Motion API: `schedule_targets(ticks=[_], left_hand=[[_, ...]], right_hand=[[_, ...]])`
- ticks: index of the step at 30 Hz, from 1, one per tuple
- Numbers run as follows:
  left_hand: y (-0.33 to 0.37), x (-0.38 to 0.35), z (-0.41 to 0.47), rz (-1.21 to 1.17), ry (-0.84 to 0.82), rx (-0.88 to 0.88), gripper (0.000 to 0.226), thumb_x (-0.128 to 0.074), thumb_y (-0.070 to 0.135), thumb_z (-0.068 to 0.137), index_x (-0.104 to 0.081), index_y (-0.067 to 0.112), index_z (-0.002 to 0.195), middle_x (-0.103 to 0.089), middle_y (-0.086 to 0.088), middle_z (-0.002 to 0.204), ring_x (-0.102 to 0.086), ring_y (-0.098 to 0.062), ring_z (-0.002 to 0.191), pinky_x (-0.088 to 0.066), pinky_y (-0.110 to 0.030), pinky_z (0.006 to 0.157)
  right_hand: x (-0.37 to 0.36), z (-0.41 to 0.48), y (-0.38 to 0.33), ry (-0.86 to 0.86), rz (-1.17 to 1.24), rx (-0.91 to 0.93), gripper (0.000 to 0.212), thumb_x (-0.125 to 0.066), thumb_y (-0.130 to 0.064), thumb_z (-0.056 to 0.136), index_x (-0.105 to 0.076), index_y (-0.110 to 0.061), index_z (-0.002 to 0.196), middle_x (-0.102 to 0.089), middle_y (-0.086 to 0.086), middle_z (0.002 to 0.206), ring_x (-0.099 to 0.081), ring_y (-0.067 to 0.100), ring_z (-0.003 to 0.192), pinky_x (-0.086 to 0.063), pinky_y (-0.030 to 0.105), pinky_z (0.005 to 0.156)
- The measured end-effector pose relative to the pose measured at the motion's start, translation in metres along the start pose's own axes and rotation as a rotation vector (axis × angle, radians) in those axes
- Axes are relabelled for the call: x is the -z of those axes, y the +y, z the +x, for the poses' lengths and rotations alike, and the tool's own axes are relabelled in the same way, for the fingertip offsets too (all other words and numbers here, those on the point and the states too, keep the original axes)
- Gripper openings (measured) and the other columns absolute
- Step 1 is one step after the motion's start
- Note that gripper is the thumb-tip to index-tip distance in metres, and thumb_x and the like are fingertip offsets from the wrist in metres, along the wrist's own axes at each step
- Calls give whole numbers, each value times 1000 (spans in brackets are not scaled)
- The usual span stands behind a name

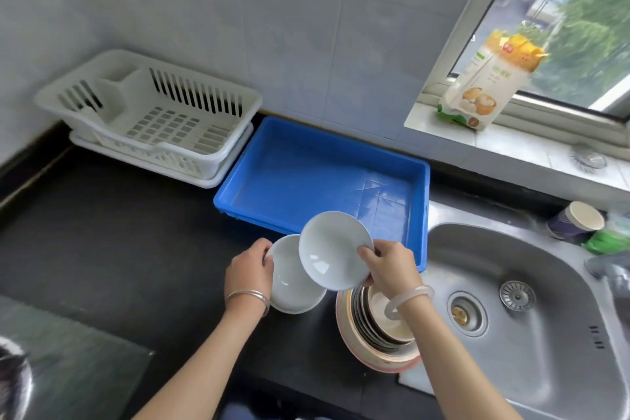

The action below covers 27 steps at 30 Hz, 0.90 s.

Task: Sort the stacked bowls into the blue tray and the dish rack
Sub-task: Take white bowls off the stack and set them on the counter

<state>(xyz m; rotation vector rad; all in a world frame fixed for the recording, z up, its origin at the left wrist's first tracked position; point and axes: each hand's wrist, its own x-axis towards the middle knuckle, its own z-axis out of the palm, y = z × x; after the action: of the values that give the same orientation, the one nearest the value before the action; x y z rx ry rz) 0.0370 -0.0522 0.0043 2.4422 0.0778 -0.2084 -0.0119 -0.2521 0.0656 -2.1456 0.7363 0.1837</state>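
Black kitchen tabletop [112, 249], seen from above, w/ a steel sink [531, 317] at 3 o'clock. Nearest the camera, at 5 o'clock, a stack of bowls [375, 334] sits tilted on the tabletop's edge by the sink, pink bowl outermost, darker rims nested inside. Just above it, both hands each hold a white bowl. Left hand [249, 273], silver bangle on the wrist, has its fingers closed on the left rim of the lower white bowl [293, 280], which hangs at centre frame; can't tell if it touches the tabletop. Right hand [392, 266], pale bangle on the wrist, grips the upper white bowl [334, 249] by its right rim, thumb inside, bowl tipped toward the camera & overlapping the lower one. Behind the hands, at 12 o'clock, the blue tray [279, 160] lies flat, nothing in it, its near right corner just beside the sink. Further back at 10 o'clock, a white dish rack [204, 147] rests on a white drip tray against the grey tiled wall [272, 27], touching the blue tray's far left corner. At 2 o'clock, a flour bag [484, 85] stands on the window sill [443, 136]; paper cups [576, 222] lie on their side at 3 o'clock beyond the sink.
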Motion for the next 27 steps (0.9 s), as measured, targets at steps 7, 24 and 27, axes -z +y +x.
schedule_targets(ticks=[7,24,27], left_hand=[[4,26,14,-232,-58,101,11,-58,14,84,-65,22,87,-63,11,79,-60,-8,78,-52,-28,68],[-171,164,110,-746,373,640,21,-61,0,78,-66,12,95,-65,-7,91,-65,-22,73,-55,-31,69],[-211,176,118,-800,474,730,24,-62,-1,77,-66,10,99,-64,-7,91,-63,-23,74,-55,-31,70]], right_hand=[[16,9,-27,-52,-5,55,29,-50,-19,89,-60,3,73,-56,8,60,-60,10,37,-45,16,42],[-145,84,-191,-485,165,93,18,-48,-8,90,-63,-13,80,-69,6,76,-70,15,59,-57,21,55],[-207,95,-214,-582,215,8,14,-49,-5,89,-59,-10,80,-65,9,85,-68,20,70,-58,25,53]])
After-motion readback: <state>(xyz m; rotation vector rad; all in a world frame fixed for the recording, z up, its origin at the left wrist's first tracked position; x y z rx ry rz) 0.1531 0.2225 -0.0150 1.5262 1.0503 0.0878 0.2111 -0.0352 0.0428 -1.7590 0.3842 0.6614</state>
